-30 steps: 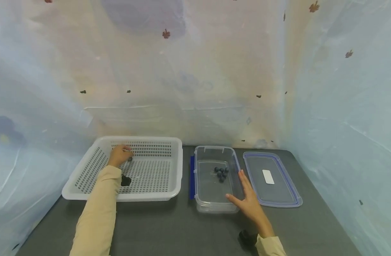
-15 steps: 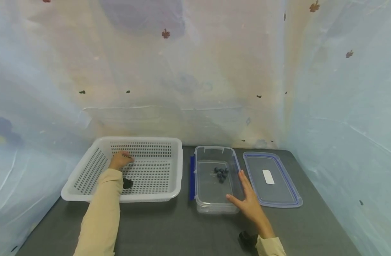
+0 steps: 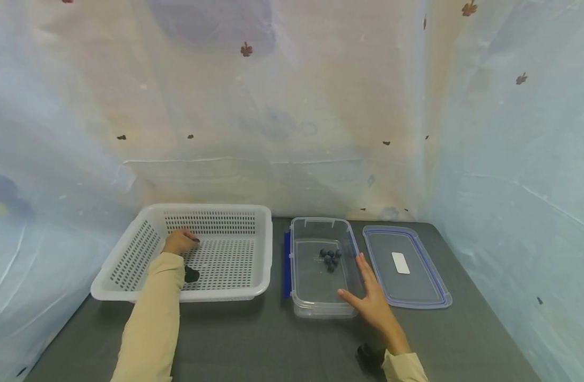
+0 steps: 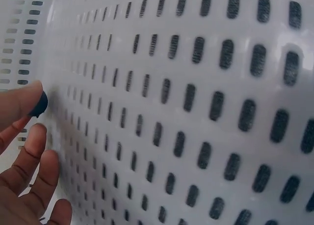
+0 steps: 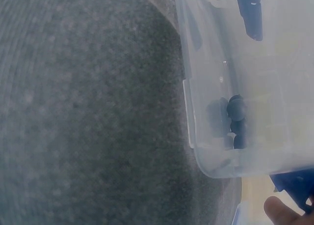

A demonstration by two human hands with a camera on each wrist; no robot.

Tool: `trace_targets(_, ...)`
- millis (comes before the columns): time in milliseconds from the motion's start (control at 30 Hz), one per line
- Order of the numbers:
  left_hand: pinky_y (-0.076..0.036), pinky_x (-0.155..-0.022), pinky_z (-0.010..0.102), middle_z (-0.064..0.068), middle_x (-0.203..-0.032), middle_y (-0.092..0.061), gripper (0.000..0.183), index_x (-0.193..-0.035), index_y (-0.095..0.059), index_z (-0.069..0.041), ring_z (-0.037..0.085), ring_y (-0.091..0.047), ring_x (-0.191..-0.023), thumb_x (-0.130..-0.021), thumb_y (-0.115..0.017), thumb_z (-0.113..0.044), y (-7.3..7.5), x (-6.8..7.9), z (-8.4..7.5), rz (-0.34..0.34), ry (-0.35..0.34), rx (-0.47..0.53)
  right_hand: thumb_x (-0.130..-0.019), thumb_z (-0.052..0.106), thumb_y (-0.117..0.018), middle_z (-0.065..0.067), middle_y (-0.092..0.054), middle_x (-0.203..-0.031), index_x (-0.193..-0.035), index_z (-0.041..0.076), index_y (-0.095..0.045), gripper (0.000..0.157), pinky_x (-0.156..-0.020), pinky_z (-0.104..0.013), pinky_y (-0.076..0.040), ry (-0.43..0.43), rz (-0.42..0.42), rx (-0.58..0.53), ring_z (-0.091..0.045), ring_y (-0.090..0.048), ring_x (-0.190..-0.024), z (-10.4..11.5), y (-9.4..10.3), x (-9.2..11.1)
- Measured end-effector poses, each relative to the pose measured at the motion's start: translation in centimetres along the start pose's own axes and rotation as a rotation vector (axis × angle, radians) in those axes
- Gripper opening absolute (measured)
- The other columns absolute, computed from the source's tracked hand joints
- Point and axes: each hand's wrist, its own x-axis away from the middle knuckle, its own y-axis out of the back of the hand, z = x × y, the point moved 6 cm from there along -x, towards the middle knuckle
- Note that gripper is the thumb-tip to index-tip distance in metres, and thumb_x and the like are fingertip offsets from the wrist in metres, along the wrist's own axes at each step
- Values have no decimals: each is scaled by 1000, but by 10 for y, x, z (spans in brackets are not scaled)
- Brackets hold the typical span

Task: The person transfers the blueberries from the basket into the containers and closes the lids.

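Note:
My left hand reaches into the white slotted basket, near its back left. In the left wrist view, its thumb and index finger pinch a dark blueberry close to the basket floor, while the other fingers are loosely bent. My right hand has its fingers spread and straight, touching the right rim of the clear plastic container. Several blueberries lie together on that container's floor; the right wrist view shows some of these berries through the wall.
Right of the container lies its clear lid with a blue seal and a white label. A blue side flap hangs along the container's left. All stand on a dark grey table. Patterned plastic sheeting rises behind and at both sides.
My left hand has lowered a little within the basket, and its fingers have come onto the blueberry seen beneath them earlier. The right hand and the container have stayed put.

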Motion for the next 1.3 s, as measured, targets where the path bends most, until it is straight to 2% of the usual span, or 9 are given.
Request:
trace_targets(133,-47,-79,51,27,-104,-59,31,-99,-60,7,42,-55,-95,-81,-75,-14,2,3,-6,15,-34,-6,-81,28,-77,-13,-16,-159,-153,3,-24,93,-104,-68,-18,-4,0,1,-40,-17,-142,0,-1,1)
trace_targets(200,-44,-84,54,30,-111,-57,32,-104,-59,8,45,-53,-101,-85,-71,-14,4,10,-15,24,-29,-11,-81,29,-77,-13,-16,-159,-153,2,-24,93,-104,-68,-18,0,1,-2,-40,-17,-142,0,-1,1)
trace_targets(433,-44,-86,56,34,-123,-50,37,-116,-57,10,48,-50,-107,-94,-64,-19,8,10,-45,32,-163,-43,-81,27,-77,-17,-16,-159,-152,0,-24,93,-104,-68,-18,-2,-3,-4,-42,-16,-142,-2,-1,2)
trace_targets(567,-43,-88,56,33,-124,-49,39,-120,-55,9,47,-50,-108,-96,-62,-21,18,12,-69,25,-212,8,-81,28,-77,-15,-16,-159,-153,2,-24,94,-105,-67,-17,-1,-10,2,-41,-16,-142,-4,0,0)
trace_targets(667,-43,-90,56,32,-126,-49,42,-123,-53,7,45,-50,-111,-97,-61,-25,25,17,-84,25,-224,50,-81,29,-77,-13,-15,-159,-153,4,-24,93,-105,-68,-17,3,-12,6,-40,-16,-142,-4,1,-2)
trace_targets(800,-42,-90,56,29,-127,-49,46,-127,-51,3,43,-49,-112,-98,-59,-32,30,24,-103,25,-235,110,-81,28,-77,-10,-15,-160,-153,3,-24,93,-105,-67,-18,4,-15,7,-40,-16,-142,-4,2,-2)
trace_targets(900,-43,-89,54,26,-127,-49,47,-129,-51,1,40,-50,-111,-98,-59,-34,32,28,-117,8,-271,151,-81,29,-77,-10,-15,-160,-153,3,-24,93,-105,-67,-18,4,-14,8,-40,-16,-142,-3,2,-2)
trace_targets(1133,-43,-86,49,22,-121,-51,44,-127,-53,-1,36,-50,-106,-98,-59,-33,36,49,-160,-17,-369,209,-81,28,-77,-11,-15,-160,-153,2,-24,93,-105,-68,-18,0,-6,1,-40,-15,-142,-2,1,-2)
trace_targets(1300,-45,-82,45,16,-115,-57,38,-121,-58,-4,31,-54,-102,-97,-60,-34,29,68,-193,-12,-450,209,-81,29,-77,-10,-14,-160,-153,3,-23,93,-105,-68,-18,-4,1,-4,-40,-15,-142,-2,0,-1)
